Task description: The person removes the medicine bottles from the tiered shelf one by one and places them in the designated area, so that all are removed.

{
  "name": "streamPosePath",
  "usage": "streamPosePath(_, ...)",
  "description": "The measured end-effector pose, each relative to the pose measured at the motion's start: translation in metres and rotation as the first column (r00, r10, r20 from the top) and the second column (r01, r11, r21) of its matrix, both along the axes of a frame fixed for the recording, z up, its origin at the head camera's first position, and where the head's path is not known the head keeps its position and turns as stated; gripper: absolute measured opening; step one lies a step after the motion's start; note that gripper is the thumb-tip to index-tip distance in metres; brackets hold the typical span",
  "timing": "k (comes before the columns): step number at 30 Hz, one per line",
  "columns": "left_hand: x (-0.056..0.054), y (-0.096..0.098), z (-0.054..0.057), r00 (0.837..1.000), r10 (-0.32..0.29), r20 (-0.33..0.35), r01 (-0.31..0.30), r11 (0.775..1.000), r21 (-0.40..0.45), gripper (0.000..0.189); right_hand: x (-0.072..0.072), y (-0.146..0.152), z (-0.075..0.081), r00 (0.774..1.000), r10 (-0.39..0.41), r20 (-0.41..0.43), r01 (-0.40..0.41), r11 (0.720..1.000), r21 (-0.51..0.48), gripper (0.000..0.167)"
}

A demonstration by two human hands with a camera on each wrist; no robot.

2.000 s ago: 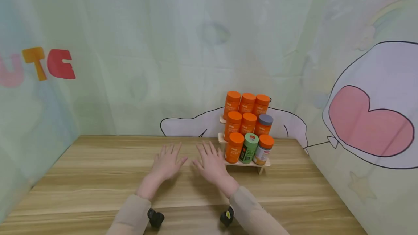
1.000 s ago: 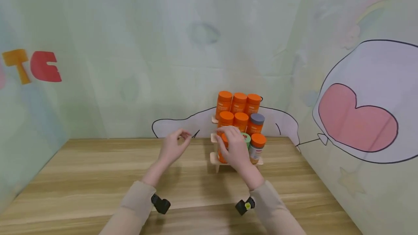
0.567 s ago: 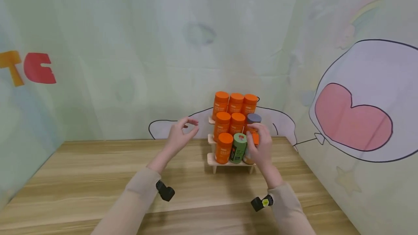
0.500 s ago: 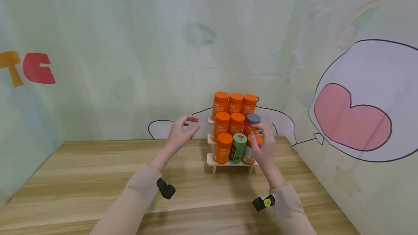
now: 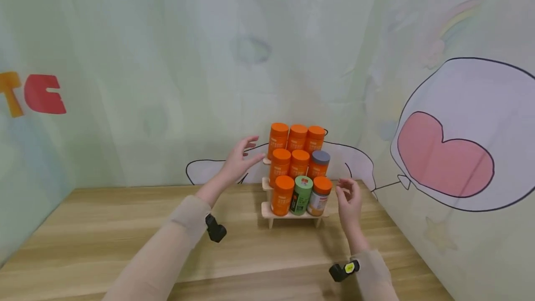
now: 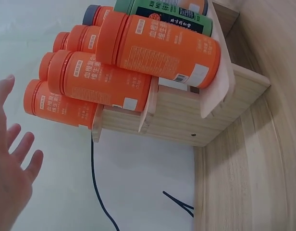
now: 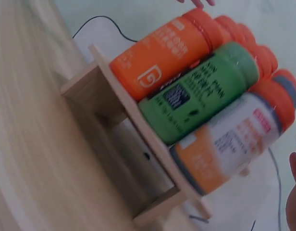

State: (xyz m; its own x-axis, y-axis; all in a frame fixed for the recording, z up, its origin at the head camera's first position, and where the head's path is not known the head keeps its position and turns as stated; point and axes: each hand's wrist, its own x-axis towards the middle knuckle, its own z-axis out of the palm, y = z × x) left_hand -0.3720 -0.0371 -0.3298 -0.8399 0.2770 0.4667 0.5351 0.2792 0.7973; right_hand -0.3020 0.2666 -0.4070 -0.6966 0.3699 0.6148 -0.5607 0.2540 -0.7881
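Observation:
A three-step wooden rack (image 5: 267,211) bears several orange bottles (image 5: 282,199) in three rows. A green bottle (image 5: 301,197) stands mid-front, between an orange one and a white-labelled bottle with an orange cap (image 5: 318,199). One bottle with a grey cap (image 5: 319,164) is at the right of the middle row. My left hand (image 5: 239,161) hovers left of the top row, fingers spread and holding nothing; the left wrist view shows it apart from the bottles. To the right of the rack, my right hand (image 5: 350,202) is raised with loosely bent fingers around nothing.
The rack stands near the back of a wood-grain table (image 5: 125,236). A printed cloth backdrop (image 5: 167,82) rises behind the table and along its sides. Small black cameras (image 5: 215,229) sit on both wrists.
Both hands have lifted from the tabletop. My right hand passed in front of the bottles to the rack's right side; my left moved up and right towards the top row. The bottles keep their places.

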Motion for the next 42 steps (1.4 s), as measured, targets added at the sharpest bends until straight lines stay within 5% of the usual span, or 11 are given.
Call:
streamPosePath(6,-0.017,0.008,0.0,1.0,0.001,0.016,-0.002,0.999,0.052,0.063,-0.004,0.012,-0.028,0.983,0.019,0.181,-0.01,0.999,-0.05,0.025)
streamPosePath(14,-0.039,0.02,0.008,0.997,-0.043,0.061,0.036,0.993,0.114,0.069,-0.009,0.018,-0.056,0.944,0.142,0.297,-0.094,0.981,-0.17,0.031)
streamPosePath(21,-0.053,0.025,0.021,0.979,-0.088,0.183,0.056,0.983,0.175,0.076,-0.008,0.021,-0.068,0.868,0.245,0.432,-0.138,0.955,-0.264,0.037)
streamPosePath(29,-0.064,0.034,0.024,0.949,-0.161,0.27,0.11,0.975,0.193,0.077,-0.009,0.025,-0.078,0.858,0.309,0.41,-0.209,0.94,-0.271,0.041)
streamPosePath(42,-0.07,0.044,0.017,0.937,-0.171,0.306,0.128,0.979,0.156,0.081,-0.015,0.027,-0.088,0.816,0.377,0.439,-0.276,0.92,-0.276,0.048)
